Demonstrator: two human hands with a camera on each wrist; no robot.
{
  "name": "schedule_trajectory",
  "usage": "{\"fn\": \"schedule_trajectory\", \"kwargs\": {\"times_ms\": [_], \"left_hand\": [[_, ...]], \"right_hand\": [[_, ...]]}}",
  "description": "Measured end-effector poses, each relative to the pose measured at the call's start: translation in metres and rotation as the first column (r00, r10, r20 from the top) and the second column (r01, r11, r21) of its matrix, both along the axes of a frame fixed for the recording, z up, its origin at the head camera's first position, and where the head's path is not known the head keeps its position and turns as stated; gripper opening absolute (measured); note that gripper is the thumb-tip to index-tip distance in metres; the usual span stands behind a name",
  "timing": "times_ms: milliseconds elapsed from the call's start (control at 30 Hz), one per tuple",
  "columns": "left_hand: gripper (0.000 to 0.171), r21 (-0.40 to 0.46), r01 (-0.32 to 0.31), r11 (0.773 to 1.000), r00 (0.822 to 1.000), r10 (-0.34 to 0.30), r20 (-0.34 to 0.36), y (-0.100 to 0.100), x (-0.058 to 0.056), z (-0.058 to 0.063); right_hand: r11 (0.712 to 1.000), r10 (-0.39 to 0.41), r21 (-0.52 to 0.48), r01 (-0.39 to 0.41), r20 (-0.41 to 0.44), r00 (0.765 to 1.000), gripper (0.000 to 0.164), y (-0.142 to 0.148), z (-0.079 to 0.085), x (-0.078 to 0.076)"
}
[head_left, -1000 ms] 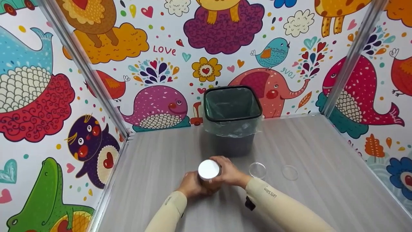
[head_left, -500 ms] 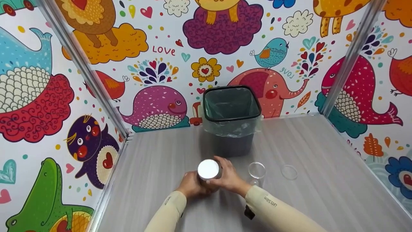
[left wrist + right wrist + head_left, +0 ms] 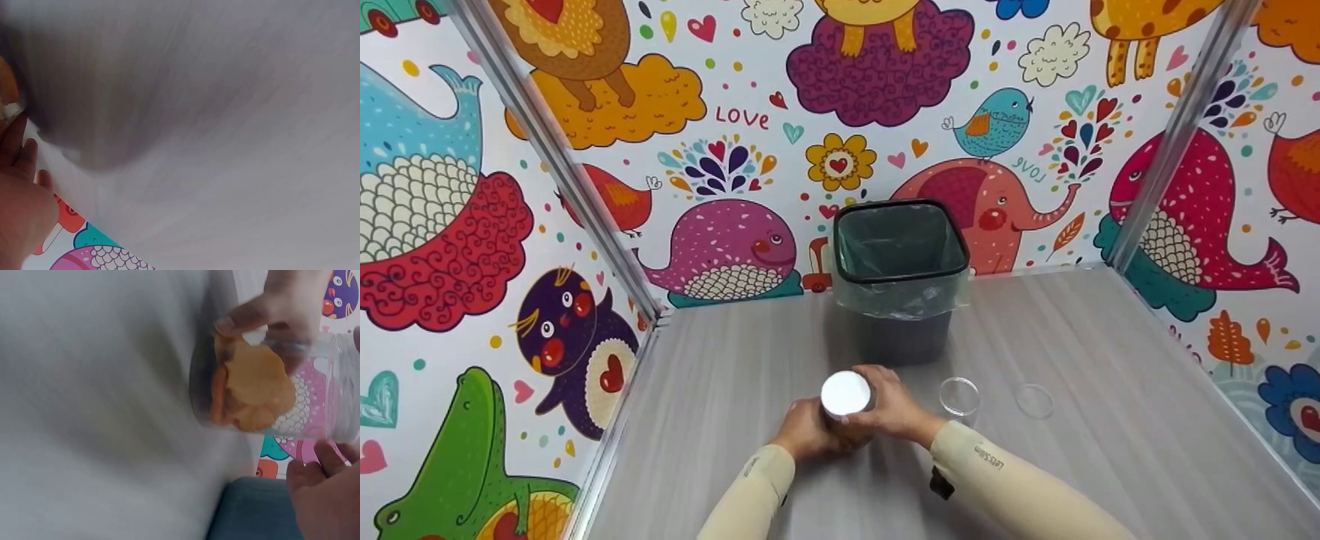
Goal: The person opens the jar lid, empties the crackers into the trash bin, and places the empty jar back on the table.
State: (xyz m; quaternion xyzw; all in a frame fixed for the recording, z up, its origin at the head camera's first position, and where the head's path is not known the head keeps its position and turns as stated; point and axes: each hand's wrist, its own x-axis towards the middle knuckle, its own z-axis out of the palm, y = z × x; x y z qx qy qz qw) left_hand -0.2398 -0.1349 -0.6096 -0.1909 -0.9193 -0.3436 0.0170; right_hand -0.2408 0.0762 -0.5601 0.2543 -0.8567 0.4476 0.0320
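Both hands on jar (image 3: pixel 846 405), glass (image 3: pixel 959 397) just beside, bin (image 3: pixel 900 281) behind

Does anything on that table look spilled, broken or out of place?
Nothing stands out. Both hands, left hand and right hand, hold a clear jar with a white lid and orange snack pieces inside. A clear cup stands upright, a clear disc lies flat, and the lined bin stands straight.

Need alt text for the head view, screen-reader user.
Two hands hold a clear jar with a white lid upright on a grey table: left hand on the body, right hand at the lid. Right of them stand a clear cup and a clear disc; behind, a lined black bin.
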Motion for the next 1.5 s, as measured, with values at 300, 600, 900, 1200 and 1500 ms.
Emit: {"fn": "schedule_trajectory", "kwargs": {"times_ms": [300, 600, 900, 1200, 1500], "left_hand": [[0.076, 0.0, 0.014, 1.0, 1.0, -0.014, -0.003, -0.001, 0.0, -0.001], [0.075, 0.002, 0.005, 1.0, 1.0, -0.005, 0.004, -0.002, 0.0, -0.002], [0.067, 0.011, -0.016, 1.0, 0.999, 0.015, 0.029, -0.002, -0.002, 0.002], [0.074, 0.014, 0.001, 1.0, 1.0, -0.001, 0.016, 0.0, 0.001, 0.001], [0.076, 0.018, -0.009, 1.0, 1.0, 0.008, 0.021, 0.001, 0.001, 0.001]], "right_hand": [[0.992, 0.088, 0.082, -0.091, 0.044, 0.995, 0.084, 0.005, 0.008, -0.009], [1.0, -0.004, 0.029, 0.004, -0.006, 1.0, 0.094, 0.004, -0.001, 0.002], [0.996, -0.08, -0.033, 0.078, -0.041, 0.996, 0.09, -0.004, -0.01, 0.008], [0.997, 0.036, 0.066, -0.037, 0.023, 0.999, 0.084, 0.006, 0.002, -0.003], [0.993, 0.071, 0.099, -0.07, -0.003, 0.998, 0.085, 0.007, 0.005, -0.007]]}}
